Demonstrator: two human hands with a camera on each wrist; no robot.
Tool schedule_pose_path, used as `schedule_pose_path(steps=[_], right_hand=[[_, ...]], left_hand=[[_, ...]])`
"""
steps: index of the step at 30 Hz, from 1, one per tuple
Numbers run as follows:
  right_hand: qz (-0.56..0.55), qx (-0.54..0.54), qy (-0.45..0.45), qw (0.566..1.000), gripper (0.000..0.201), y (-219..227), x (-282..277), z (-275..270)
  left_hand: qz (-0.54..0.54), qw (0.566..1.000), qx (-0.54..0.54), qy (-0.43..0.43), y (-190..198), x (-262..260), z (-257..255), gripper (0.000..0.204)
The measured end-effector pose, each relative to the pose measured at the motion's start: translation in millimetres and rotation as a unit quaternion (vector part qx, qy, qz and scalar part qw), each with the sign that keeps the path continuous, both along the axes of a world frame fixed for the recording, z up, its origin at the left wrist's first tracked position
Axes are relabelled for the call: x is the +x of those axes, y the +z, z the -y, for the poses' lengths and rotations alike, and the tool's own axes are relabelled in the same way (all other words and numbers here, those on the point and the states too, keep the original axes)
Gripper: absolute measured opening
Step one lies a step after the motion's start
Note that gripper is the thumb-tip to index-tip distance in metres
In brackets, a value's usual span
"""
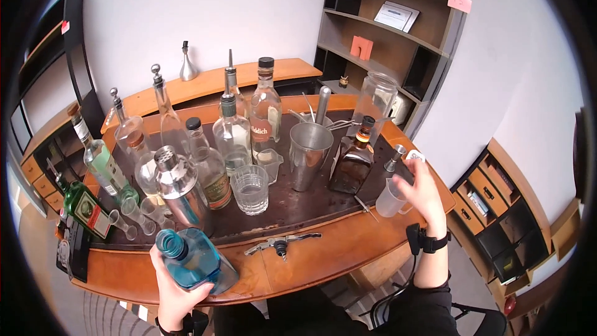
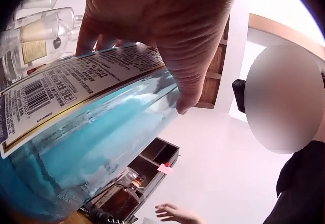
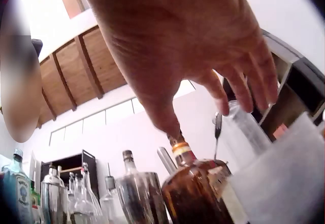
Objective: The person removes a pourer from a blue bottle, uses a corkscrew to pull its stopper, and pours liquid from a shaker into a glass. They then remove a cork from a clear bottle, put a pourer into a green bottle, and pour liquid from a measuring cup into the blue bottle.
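Note:
A blue glass liquor bottle (image 1: 202, 261) is gripped in my left hand (image 1: 174, 292), fingers and thumb around its body. The bottle tilts over the table's front edge, its threaded neck bare of a cap. In the left wrist view the thumb lies along one side, beside a printed label (image 2: 56, 89). My right hand (image 1: 423, 190) hovers at the right with fingers spread and nothing in its grasp. Just below it stands a frosted plastic measuring jug (image 1: 390, 200). Close by are a metal jigger (image 1: 394, 158) and a square brown bottle (image 1: 352, 165).
A metal mixing tin (image 1: 308, 155), cocktail shaker (image 1: 177, 180) and cut-glass tumbler (image 1: 250, 191) stand mid-table. Several bottles, including a green one (image 1: 86, 207), crowd the left and back. A winged corkscrew (image 1: 283, 246) lies at the front edge. Shelves (image 1: 392, 18) rise behind.

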State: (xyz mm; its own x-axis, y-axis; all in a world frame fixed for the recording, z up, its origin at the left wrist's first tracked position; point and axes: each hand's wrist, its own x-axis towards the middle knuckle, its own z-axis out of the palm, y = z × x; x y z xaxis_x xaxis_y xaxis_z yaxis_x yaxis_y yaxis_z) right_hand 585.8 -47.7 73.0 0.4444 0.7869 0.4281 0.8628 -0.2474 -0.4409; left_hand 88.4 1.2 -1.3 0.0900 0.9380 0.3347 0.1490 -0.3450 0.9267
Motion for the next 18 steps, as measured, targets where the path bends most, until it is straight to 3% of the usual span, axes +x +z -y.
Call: schedule_pose_path(steps=[2,3,8,10,12,14,18], right_hand=[[0.001,-0.068,0.021,0.997,0.075,-20.0,7.4,6.9],[-0.066,-0.088,0.036,0.993,0.086,-24.0,7.2,7.2],[-0.091,-0.054,0.026,0.994,0.081,-43.0,7.7,-6.9],[-0.010,-0.044,0.000,0.999,0.073,-28.2,-3.2,-4.6],[-0.011,-0.003,0.014,1.000,0.066,1.5,-35.2,-3.1],[-0.101,0.025,0.150,0.983,0.064,28.3,-78.7,-7.5],[-0.048,-0.046,0.305,0.950,0.064,7.2,-133.2,-51.1]], left_hand=[[0.032,0.999,-0.009,-0.008,7.1,3.7,-1.5,0.107],[0.013,1.000,0.003,-0.016,8.7,2.7,-2.5,0.104],[0.010,0.997,0.038,-0.061,11.9,-1.6,-9.2,0.098],[-0.004,0.997,0.057,-0.053,13.2,-4.5,-11.0,0.098],[-0.021,0.996,0.064,-0.066,10.8,-5.7,-11.0,0.099],[-0.034,0.995,0.073,-0.067,8.6,-6.5,-12.4,0.100],[0.003,0.996,0.058,-0.075,5.8,-3.4,-12.3,0.100]])
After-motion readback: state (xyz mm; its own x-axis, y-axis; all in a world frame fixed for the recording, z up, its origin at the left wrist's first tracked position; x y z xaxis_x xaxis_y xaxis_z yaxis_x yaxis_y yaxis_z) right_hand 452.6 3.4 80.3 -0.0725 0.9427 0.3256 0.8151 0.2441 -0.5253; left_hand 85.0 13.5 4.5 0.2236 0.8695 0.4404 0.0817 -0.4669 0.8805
